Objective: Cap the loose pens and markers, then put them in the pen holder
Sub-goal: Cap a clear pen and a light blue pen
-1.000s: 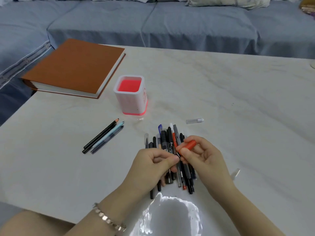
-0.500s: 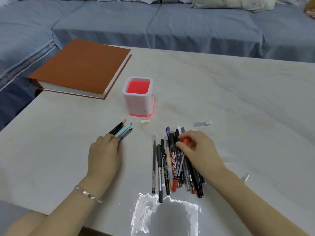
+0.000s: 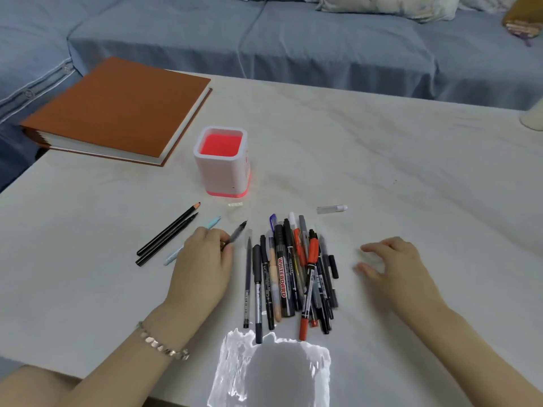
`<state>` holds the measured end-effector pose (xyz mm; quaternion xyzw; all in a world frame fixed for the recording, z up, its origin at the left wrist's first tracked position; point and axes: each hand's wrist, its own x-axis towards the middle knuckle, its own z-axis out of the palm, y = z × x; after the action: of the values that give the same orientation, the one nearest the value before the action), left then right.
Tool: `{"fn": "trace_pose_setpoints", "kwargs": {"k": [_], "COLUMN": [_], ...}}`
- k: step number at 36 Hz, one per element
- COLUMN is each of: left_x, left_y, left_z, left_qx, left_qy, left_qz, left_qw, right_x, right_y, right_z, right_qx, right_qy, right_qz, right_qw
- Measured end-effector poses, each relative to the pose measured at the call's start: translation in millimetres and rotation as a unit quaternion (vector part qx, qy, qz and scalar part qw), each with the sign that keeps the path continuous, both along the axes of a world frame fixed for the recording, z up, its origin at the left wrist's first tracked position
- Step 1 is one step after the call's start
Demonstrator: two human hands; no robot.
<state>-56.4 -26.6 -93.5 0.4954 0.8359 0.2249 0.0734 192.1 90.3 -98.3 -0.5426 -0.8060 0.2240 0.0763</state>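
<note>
A white pen holder (image 3: 222,171) with a red inside stands upright on the table (image 3: 396,171). Below it lies a pile of pens and markers (image 3: 291,274), among them a black whiteboard marker (image 3: 282,277) and a red-capped marker (image 3: 312,257). My left hand (image 3: 202,265) pinches a dark uncapped pen (image 3: 238,232) just left of the pile, tip pointing up and right. A light blue pen (image 3: 212,223) lies partly under that hand. Two black pencils (image 3: 167,233) lie further left. My right hand (image 3: 393,262) hovers right of the pile, fingers loosely curled, holding nothing.
A clear cap (image 3: 332,208) lies right of the holder and a tiny clear piece (image 3: 235,204) lies at its base. A thick brown book (image 3: 117,110) sits at the table's back left. A blue sofa (image 3: 293,39) runs behind. A white object (image 3: 533,118) stands at the right edge.
My left hand moved from the pile to the pens on the left and picked up the dark pen. My right hand let go of the red-capped marker and moved right, off the pile.
</note>
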Motion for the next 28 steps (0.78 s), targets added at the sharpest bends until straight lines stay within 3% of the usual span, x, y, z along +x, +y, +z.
{"fn": "trace_pose_setpoints", "kwargs": {"k": [3,7,10,14,17,22,28], "left_x": [18.2,36.8,46.7,57.5,62.7,70.2,77.2], "left_y": [-2.2,-8.5,-13.1,-14.9,-16.1,-19.1,-21.9], "left_z": [9.9,17.6,22.8,29.9,33.0,39.4,47.1], "left_qx": [0.032,0.037,0.044,0.041,0.034,0.053,0.049], "left_qy": [-0.032,-0.08,-0.122,-0.174,-0.193,-0.23,-0.233], "left_qz": [-0.018,-0.045,-0.06,-0.088,-0.101,-0.101,-0.13], "left_qw": [0.999,0.995,0.99,0.98,0.975,0.966,0.962], "right_x": [12.5,16.2,12.8,7.9,3.9,2.4,4.0], "right_y": [1.4,0.4,-5.1,-23.1,-35.4,-48.3,-53.2], "right_z": [-4.6,-10.6,-6.5,4.0,10.1,19.9,27.0], "right_qx": [-0.051,-0.037,-0.029,-0.071,-0.06,-0.048,-0.044], "right_qy": [0.0,0.053,0.146,0.31,0.375,0.416,0.382], "right_qz": [-0.018,-0.014,0.014,0.046,0.07,0.086,0.09], "right_qw": [0.999,0.998,0.989,0.947,0.922,0.904,0.919]}}
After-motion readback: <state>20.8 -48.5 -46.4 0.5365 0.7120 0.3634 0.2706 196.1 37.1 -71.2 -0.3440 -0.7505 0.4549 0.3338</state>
